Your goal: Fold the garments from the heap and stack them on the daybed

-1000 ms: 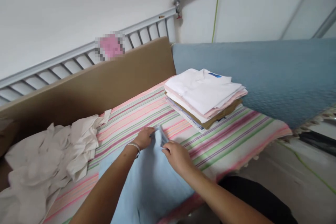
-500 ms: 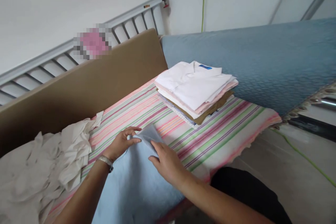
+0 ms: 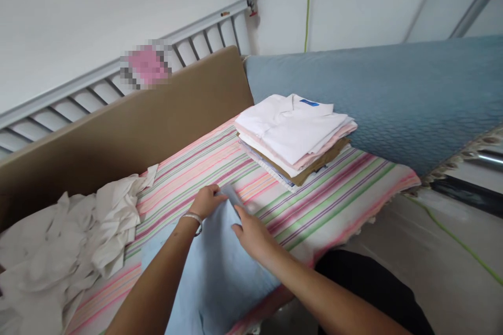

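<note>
A light blue shirt [image 3: 222, 267] lies along the near edge of the striped cloth, its far end raised between my hands. My left hand [image 3: 206, 201], with a bracelet at the wrist, pinches the shirt's far left edge. On the other side, my right hand [image 3: 253, 233] grips the right edge between thumb and fingers. Beyond my hands sits a stack of folded shirts [image 3: 291, 131], a white one with a blue collar label on top. Pink, brown and bluish layers show beneath it.
A striped cloth [image 3: 188, 167] covers the surface under the shirt. Crumpled off-white fabric [image 3: 74, 246] heaps at the left. Behind stand a brown board [image 3: 176, 94] and a radiator [image 3: 90, 97]. A blue padded cover [image 3: 373, 84] borders the right; a green cord [image 3: 456, 235] crosses the floor.
My left hand has moved right and slightly up with the shirt's edge, closer to my right hand. The shirt's far end now stands in a narrower fold, and more of its left side lies exposed.
</note>
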`<state>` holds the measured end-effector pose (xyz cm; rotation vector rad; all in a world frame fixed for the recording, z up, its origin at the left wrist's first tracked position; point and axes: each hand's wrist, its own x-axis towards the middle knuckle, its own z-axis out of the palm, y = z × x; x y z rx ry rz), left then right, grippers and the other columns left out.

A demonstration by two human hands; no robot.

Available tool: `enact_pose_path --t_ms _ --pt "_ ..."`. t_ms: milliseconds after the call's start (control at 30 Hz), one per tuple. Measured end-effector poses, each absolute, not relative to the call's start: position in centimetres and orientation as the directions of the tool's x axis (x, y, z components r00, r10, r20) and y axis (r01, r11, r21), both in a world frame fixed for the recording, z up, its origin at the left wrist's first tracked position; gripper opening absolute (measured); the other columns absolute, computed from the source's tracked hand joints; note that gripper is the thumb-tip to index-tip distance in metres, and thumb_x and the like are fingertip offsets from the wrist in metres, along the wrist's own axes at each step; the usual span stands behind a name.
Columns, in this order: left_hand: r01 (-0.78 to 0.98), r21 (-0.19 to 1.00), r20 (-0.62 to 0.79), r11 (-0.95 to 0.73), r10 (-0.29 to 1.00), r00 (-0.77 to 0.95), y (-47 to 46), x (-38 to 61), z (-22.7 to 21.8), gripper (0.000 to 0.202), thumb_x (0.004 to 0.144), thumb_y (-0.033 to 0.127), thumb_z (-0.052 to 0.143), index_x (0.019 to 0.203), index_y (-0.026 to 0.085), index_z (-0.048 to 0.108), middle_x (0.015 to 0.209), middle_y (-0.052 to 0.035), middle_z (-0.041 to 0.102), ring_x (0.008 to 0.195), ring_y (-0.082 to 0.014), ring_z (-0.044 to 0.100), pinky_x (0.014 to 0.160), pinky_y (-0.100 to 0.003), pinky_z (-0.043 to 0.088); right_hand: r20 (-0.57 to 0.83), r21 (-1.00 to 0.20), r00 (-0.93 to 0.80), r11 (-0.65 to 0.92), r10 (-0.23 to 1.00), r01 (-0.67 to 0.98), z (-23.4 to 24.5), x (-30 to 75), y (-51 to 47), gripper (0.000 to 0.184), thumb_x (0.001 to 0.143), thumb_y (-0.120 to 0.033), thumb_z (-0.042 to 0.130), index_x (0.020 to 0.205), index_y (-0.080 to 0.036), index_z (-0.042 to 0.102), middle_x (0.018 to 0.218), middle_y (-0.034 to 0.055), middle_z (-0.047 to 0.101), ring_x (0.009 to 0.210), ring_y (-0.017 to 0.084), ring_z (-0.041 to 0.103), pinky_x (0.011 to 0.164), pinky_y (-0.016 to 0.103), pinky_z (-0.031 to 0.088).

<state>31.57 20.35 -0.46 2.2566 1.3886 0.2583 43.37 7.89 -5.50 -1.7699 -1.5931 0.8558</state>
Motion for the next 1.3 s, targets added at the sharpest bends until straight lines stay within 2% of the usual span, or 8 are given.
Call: enact_pose_path --t_ms 133,367,567,667,767,900,1133,1300 --pt "0.827 0.386 -0.030 -0.409 0.890 0.454 21.1 32.9 -2.4 0.021 0.070 0.033 0.060 0.058 0.018 0.050 0.054 0.0043 0.048 0.054 -0.0114 0.041 0.055 -0.025 0.027 -0.165 -0.709 0.081 -0.175 0.983 0.683 -5.8 44.3 7.8 0.063 0.082 -0.019 0.047 0.141 -0.012 0.026 0.101 0.0142 0.066 0.093 0.025 0.062 0.074 0.030 0.041" --pt "0.835 0.251 0.089 -0.489 0.871 0.483 20.5 33.5 -4.2 0.024 0.081 0.039 0.052 0.068 0.019 0.057 0.068 -0.0021 0.061 0.067 -0.0158 0.053 0.067 -0.027 0.034 -0.207 -0.589 0.046 -0.162 0.977 0.791 -5.9 45.1 7.3 0.060 0.082 -0.015 0.044 0.140 -0.013 0.028 0.094 0.0133 0.068 0.087 0.025 0.064 0.067 0.030 0.042" --pt "0.832 0.178 0.101 -0.525 0.851 0.515 20.4 34.0 -5.1 0.031 0.085 0.040 0.045 0.072 0.016 0.060 0.075 -0.0101 0.066 0.078 -0.0228 0.058 0.082 -0.037 0.034 -0.256 -0.455 0.066 -0.181 0.964 0.872 -4.7 45.5 6.6 0.055 0.085 -0.015 0.041 0.139 -0.016 0.031 0.089 0.0117 0.068 0.081 0.026 0.065 0.066 0.034 0.046" --pt "0.830 0.183 0.076 -0.527 0.849 0.522 20.2 34.4 -5.7 0.033 0.086 0.040 0.044 0.074 0.015 0.062 0.079 -0.0124 0.067 0.081 -0.0236 0.059 0.085 -0.040 0.034 -0.057 -0.431 0.091 -0.107 0.994 0.896 -4.0 45.0 5.9 0.051 0.085 -0.017 0.043 0.135 -0.021 0.038 0.103 0.0126 0.065 0.095 0.027 0.060 0.080 0.040 0.045" --pt "0.839 0.213 0.058 -0.501 0.863 0.501 20.3 34.8 -5.9 0.031 0.084 0.041 0.049 0.074 0.015 0.063 0.079 -0.0122 0.067 0.082 -0.0234 0.060 0.085 -0.039 0.036 0.249 -0.478 -0.039 0.158 0.968 0.864 -4.9 43.6 5.8 0.050 0.085 -0.024 0.045 0.135 -0.020 0.040 0.133 0.0110 0.048 0.124 0.027 0.040 0.102 0.043 0.033" --pt "0.856 0.286 0.083 -0.430 0.901 0.425 20.9 33.5 -4.7 0.023 0.078 0.038 0.059 0.088 0.018 0.064 0.088 -0.0080 0.068 0.088 -0.0213 0.061 0.084 -0.035 0.041 0.298 -0.457 -0.194 0.318 0.935 0.831 -8.0 41.8 6.8 0.060 0.083 -0.037 0.049 0.138 -0.020 0.035 0.144 0.0081 0.033 0.133 0.027 0.028 0.107 0.046 0.026" --pt "0.872 0.319 0.282 -0.372 0.915 0.288 11.3 25.3 -2.5 0.040 0.089 0.035 0.038 0.127 0.022 0.045 0.134 -0.0085 0.048 0.126 -0.0215 0.039 0.105 -0.043 0.030 0.188 -0.387 -0.166 0.228 0.968 0.893 -10.8 41.9 7.7 0.058 0.086 -0.049 0.040 0.134 -0.018 0.042 0.144 0.0106 0.032 0.135 0.026 0.023 0.110 0.050 0.012" --pt "0.935 0.184 0.122 -0.302 0.951 0.284 4.8 21.7 -6.4 0.052 0.089 0.044 0.035 0.138 0.031 0.029 0.147 -0.0026 0.030 0.136 -0.0269 0.021 0.108 -0.056 0.020 0.175 -0.343 -0.156 0.209 0.972 0.916 -10.2 41.7 7.6 0.056 0.087 -0.050 0.037 0.135 -0.023 0.040 0.145 0.0082 0.031 0.136 0.025 0.019 0.109 0.048 0.012"
